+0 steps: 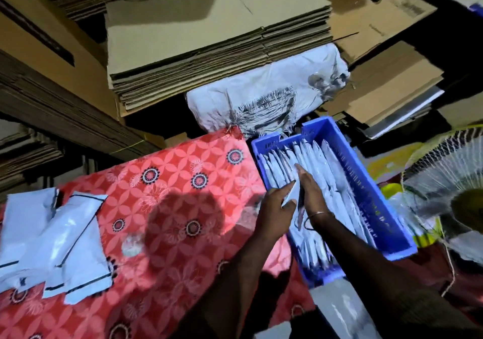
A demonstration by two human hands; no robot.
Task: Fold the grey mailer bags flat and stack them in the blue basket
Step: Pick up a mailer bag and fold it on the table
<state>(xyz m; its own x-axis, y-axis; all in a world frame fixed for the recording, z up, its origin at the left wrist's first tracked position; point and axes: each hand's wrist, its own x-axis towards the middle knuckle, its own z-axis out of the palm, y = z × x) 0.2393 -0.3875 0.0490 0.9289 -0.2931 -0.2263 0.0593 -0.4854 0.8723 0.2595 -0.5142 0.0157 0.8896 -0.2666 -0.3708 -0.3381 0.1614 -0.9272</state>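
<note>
**Both hands at the basket, folded bag between them**

The blue basket (pixel 371 181) sits at the right edge of the red flowered cloth (pixel 167 208), and everything here lies relative to it. Inside it, folded grey bags (pixel 337 189) stand on edge in a row along its length. Over its near-left part, the left hand (pixel 274 208) curls its fingers round a folded bag (pixel 291 195), gripping it from the left. The right hand (pixel 309 195) lies against the bag's other side with fingers straight, pointing toward the basket's far end; a thin bangle (pixel 319 213) rings its wrist. Well left of the basket, unfolded bags (pixel 52 239) lie loose on the cloth. Behind the basket rests a white sack (pixel 261 95) under flattened cartons (pixel 209 38). Right of it stands a fan (pixel 444 176).
</note>
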